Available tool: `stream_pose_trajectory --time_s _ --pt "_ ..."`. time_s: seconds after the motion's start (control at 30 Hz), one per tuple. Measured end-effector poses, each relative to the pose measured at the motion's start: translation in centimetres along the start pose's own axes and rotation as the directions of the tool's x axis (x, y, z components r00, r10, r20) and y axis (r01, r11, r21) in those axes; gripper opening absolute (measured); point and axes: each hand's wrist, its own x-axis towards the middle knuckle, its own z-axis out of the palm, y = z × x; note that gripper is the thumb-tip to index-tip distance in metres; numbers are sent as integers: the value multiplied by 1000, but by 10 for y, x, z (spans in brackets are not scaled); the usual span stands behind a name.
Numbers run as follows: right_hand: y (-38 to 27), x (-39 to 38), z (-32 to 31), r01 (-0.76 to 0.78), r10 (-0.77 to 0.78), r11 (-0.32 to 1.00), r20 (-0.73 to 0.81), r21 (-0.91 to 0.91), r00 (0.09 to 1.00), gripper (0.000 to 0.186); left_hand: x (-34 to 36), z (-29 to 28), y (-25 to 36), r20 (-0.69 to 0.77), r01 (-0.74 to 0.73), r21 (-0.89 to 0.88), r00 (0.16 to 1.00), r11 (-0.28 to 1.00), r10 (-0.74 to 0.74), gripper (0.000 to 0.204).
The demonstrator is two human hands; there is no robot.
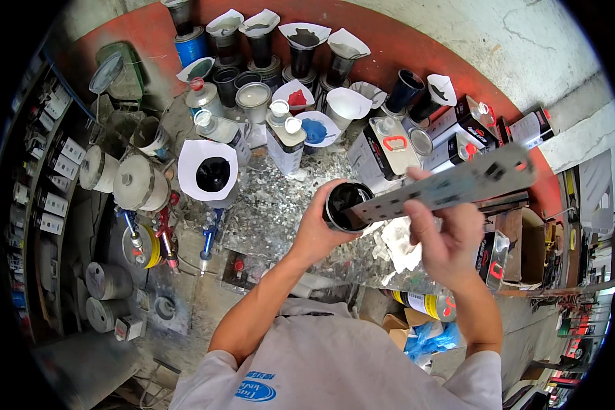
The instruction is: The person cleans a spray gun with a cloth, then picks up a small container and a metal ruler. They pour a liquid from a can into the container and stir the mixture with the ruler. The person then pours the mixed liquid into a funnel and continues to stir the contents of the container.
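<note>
My left hand [319,229] is wrapped round a dark cup [348,203] of glossy black paint, above the paint-spattered bench [266,212]. In my right hand [447,236] is a long flat metal mixing stick [451,183] with dark marks and holes along it. The stick slants down to the left, and its lower end is inside the cup. Left of the cup, a white paper strainer [193,164] holds a pool of black paint. A metal can with a red handle [383,152] stands just beyond the cup. Crumpled white paper [400,246] lies beneath my right hand.
Along the red-and-white wall stand several cups topped with paper strainers [304,35]. Solvent cans [468,123] crowd the back right. Spray guns [208,242] hang at the bench's left edge, near white buckets [140,183]. A cardboard box [529,239] sits at the right.
</note>
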Motion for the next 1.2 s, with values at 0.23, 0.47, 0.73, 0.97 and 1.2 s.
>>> stream_pose_trajectory --time_s 0.23,0.47,0.73,0.97,1.2 --pt "11 26 -17 44 -44 999 -42 10 998 18 -5 0 -9 5 -18 18 1000 1000 18 91" --pt "39 -4 7 -19 20 998 17 -68 1000 15 -5 0 -4 -2 -25 -37 1000 999 25 91" --pt "0 3 4 9 -6 999 -73 43 997 20 -8 -3 -7 -25 -24 8 999 1000 24 92" --pt "3 28 -6 2 -8 999 -120 -47 993 10 -12 -5 -2 -13 -23 6 1000 1000 23 89" --pt "28 -9 16 52 -52 987 7 -150 999 11 -16 -8 8 -42 -53 20 998 998 54 90"
